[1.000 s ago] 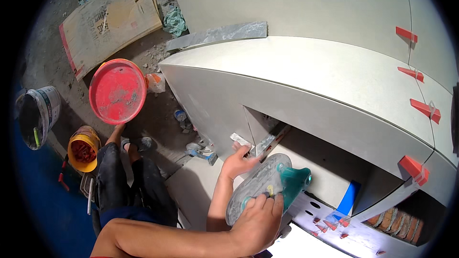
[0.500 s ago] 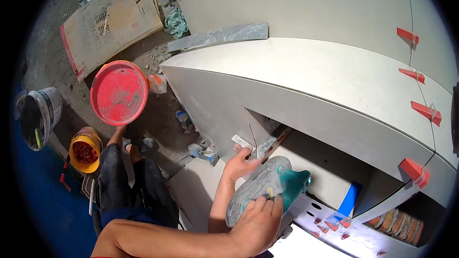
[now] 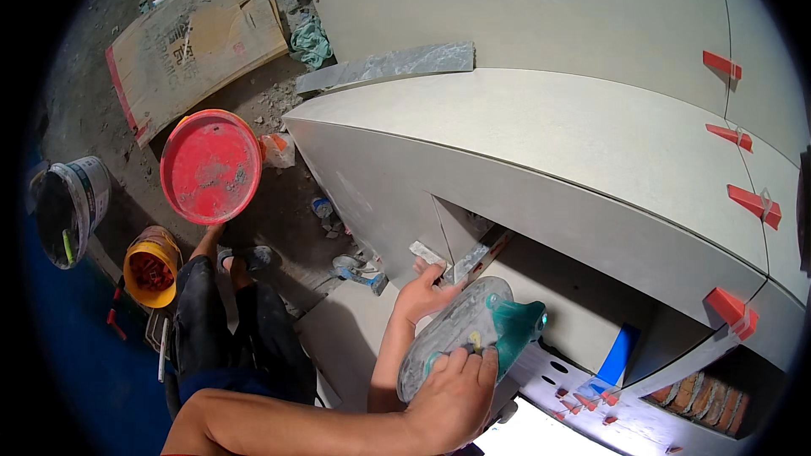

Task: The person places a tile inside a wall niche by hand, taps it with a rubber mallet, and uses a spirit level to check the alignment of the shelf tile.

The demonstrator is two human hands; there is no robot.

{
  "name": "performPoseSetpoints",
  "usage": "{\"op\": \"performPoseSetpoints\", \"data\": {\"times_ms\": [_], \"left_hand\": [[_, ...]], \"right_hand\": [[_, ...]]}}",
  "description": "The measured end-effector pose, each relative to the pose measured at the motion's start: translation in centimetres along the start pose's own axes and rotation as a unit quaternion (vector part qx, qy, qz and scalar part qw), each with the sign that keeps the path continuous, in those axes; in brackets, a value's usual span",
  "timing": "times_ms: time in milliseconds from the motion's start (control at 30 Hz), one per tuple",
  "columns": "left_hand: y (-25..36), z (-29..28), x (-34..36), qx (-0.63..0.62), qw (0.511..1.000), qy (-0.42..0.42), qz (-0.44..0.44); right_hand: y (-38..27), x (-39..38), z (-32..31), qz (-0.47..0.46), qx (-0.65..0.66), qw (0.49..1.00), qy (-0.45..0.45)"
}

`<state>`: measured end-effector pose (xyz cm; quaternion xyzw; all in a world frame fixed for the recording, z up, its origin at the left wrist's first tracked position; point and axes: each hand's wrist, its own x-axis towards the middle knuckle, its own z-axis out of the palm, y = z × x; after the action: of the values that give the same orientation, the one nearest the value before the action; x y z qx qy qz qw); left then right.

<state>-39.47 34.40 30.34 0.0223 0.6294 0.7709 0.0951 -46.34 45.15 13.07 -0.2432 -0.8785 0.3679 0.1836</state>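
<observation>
Right hand point(image 3: 452, 397) fingers wrapped on clear teal-ended tool point(image 3: 473, 333), likely light, rigid, slick; left hand point(image 3: 422, 291) fingers pinching thin, probably brittle grey strip point(image 3: 469, 263).

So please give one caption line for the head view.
Right hand holds a clear teal-tipped tool; left hand touches a grey strip at the tiled opening.
</observation>
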Motion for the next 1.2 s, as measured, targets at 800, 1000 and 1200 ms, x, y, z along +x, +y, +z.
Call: {"op": "performPoseSetpoints", "data": {"times_ms": [800, 1000, 1200], "left_hand": [[-0.3, -0.3, 0.1, -0.008, 1.0, -0.006, 0.018], [0.2, -0.2, -0.1, -0.022, 1.0, 0.004, 0.011], [0.1, -0.2, -0.1, -0.009, 1.0, -0.02, -0.003]], "right_hand": [[-1.4, -0.2, 0.0, 0.005, -0.007, 1.0, -0.018], [-1.8, 0.2, -0.6, 0.016, -0.025, 0.999, -0.039], [-1.6, 0.0, -0.5, 0.033, -0.015, 0.998, -0.054]]}}
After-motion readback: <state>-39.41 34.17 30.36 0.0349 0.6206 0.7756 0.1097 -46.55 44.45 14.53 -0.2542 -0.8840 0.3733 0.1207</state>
